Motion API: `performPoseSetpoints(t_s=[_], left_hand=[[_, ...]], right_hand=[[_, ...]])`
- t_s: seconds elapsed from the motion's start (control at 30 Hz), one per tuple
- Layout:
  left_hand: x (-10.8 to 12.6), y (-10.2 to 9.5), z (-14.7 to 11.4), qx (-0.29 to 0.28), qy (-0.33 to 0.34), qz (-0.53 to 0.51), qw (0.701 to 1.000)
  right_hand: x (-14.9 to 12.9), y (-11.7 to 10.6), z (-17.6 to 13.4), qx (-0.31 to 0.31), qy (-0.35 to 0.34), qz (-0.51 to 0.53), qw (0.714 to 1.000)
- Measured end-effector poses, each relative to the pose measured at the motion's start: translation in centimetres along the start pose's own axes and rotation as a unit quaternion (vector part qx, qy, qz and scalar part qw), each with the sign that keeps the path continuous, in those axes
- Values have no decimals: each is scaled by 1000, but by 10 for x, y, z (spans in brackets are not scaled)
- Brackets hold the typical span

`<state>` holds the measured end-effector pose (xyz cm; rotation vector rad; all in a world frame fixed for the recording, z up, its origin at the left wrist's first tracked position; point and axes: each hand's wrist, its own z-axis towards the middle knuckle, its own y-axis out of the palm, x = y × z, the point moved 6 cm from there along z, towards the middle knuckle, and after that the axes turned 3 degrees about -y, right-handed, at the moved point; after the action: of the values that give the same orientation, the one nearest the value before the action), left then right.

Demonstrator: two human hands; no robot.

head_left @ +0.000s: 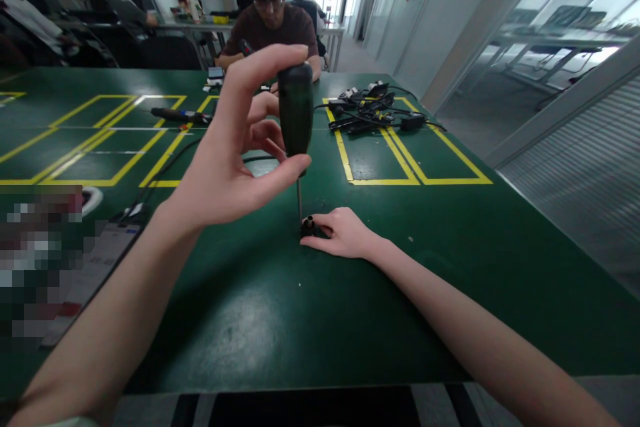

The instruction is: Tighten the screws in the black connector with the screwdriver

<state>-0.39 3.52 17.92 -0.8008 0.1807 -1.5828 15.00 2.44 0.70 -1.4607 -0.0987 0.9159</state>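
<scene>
Screwdriver (296,113): Near-upright above the table (460,267), dark handle at the top, thin shaft (299,195) running down to the small black part (307,231).
Left hand (227,163): Grips the screwdriver by its handle; forefinger reaches over the cap, thumb presses near the lower end, remaining fingers curl behind.
Right hand (350,235): Thumb and forefinger pinch the small black part between them, low at the table.
Small black part: Located at the lower end of the shaft, with a metal post (310,221) rising from it.
Tip contact: Cannot be confirmed; the tip is too small to read. Check seating before applying torque.
Shaft alignment: Hold in line with the fastening point; a lean is likely to make the tip slip.
Pressure: Press down through the cap with the forefinger and turn the handle with the thumb and other fingers.
Bracing: Clamp the small black part firmly, since it could spin with the shaft. Hold the right fingertips clear of the tip.
Cable pile (367,112): Lies well apart, on the far side of the table; no interference expected.
</scene>
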Motion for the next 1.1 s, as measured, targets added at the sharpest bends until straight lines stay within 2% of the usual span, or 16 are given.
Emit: performPoseSetpoints(t_s=[0.1, 0.27, 0.47, 0.53, 0.7, 0.83, 1.03, 1.1], left_hand=[[3, 1, 1, -16, -36, -34, 999], [5, 0, 1, -11, -50, -42, 998], [0, 0, -2, 70, -51, -14, 996], [0, 2, -3, 80, -58, -10, 995], [6, 8, -4, 32, -81, -32, 996], [7, 5, -3, 26, -109, -55, 992], [4, -2, -5, 102, -77, 5, 992], [6, -2, -5, 108, -66, 23, 992]], right_hand=[[0, 0, 0, 0, 11, -3, 1000], [-2, 0, -1, 0, 22, -19, 1000], [-2, 1, -1, 9, 25, -25, 999], [-1, 2, -2, 7, 32, -19, 999], [-1, 2, -3, 10, 52, -10, 999], [-2, 2, -3, 10, 58, -9, 998], [-4, 1, -3, 12, 54, -29, 998], [-5, 1, -3, 11, 55, -27, 998]])
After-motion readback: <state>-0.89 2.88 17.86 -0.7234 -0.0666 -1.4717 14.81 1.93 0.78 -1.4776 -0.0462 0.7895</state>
